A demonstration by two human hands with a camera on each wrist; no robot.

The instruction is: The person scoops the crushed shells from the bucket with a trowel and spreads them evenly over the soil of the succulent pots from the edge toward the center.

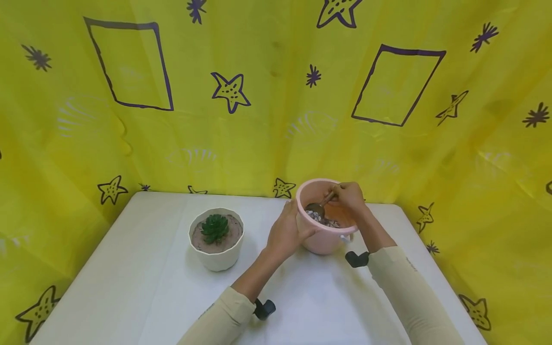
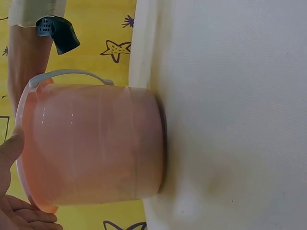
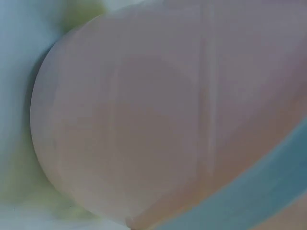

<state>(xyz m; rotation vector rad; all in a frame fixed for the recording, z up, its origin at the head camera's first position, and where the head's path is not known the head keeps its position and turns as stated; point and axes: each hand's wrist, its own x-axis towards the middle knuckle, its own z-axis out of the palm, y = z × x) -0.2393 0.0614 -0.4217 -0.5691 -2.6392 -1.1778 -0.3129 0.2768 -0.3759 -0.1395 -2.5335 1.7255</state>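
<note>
A pink bucket [image 1: 321,242] stands upright on the white table, with grey and white pebbles [image 1: 331,223] inside. My left hand [image 1: 285,232] holds the bucket at its left side, thumb along the front near the rim and fingers round the back left. In the left wrist view, that hand's thumb and fingers [image 2: 33,218] lie at the rim of the bucket [image 2: 96,143]. My right hand [image 1: 348,195] reaches over the right rim and pinches the handle of a metal spoon [image 1: 316,209]. The spoon's bowl is down at the pebbles. The bucket's wall [image 3: 144,115] fills the right wrist view.
Left of the bucket stands a cream pot [image 1: 217,261] with a green succulent [image 1: 215,228] in brownish-grey filling. The table [image 1: 142,268] ends at the back against a yellow patterned curtain [image 1: 267,134]. A pale handle [image 2: 72,72] sticks out from the bucket's side.
</note>
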